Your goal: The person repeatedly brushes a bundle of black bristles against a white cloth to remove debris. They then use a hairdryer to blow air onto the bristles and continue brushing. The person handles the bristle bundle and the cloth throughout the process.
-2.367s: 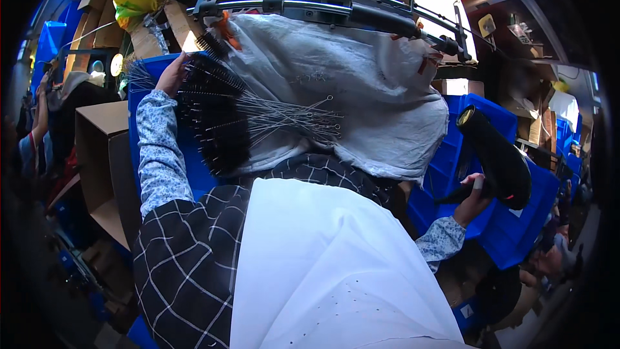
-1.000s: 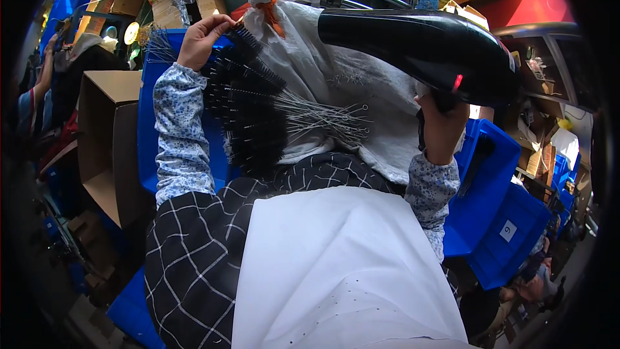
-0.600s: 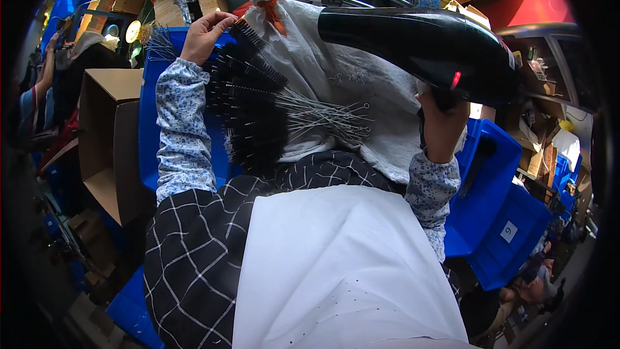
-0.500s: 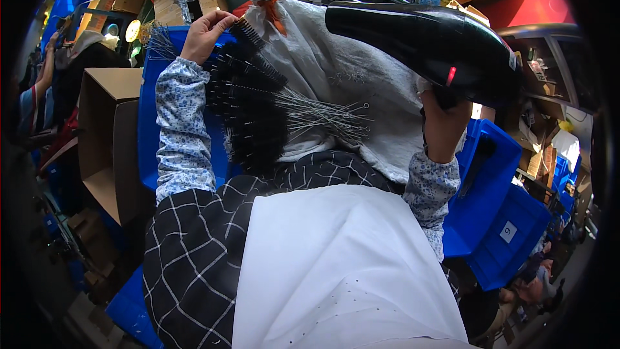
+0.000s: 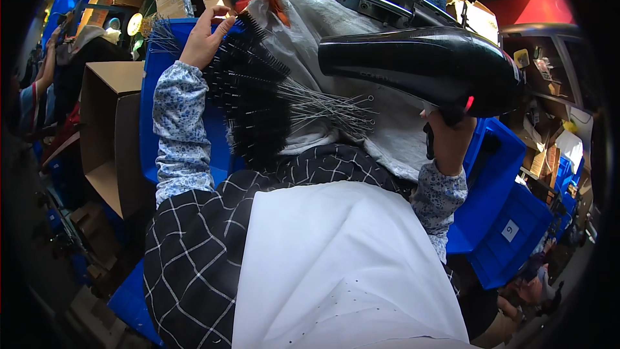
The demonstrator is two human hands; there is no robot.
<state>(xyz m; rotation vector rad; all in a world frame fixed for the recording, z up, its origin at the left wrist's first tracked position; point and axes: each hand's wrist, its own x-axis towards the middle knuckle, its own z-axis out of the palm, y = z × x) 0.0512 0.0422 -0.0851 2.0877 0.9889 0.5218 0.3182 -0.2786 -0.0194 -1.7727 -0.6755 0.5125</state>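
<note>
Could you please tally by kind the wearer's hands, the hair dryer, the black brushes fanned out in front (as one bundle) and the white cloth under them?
Hands: 2 (left hand, right hand)
Black hair dryer: 1
Brush bundle: 1
White cloth: 1
Total: 5, with individual brushes not counted

Black hair dryer [image 5: 420,64], black brushes [image 5: 255,100] (fanned)
</note>
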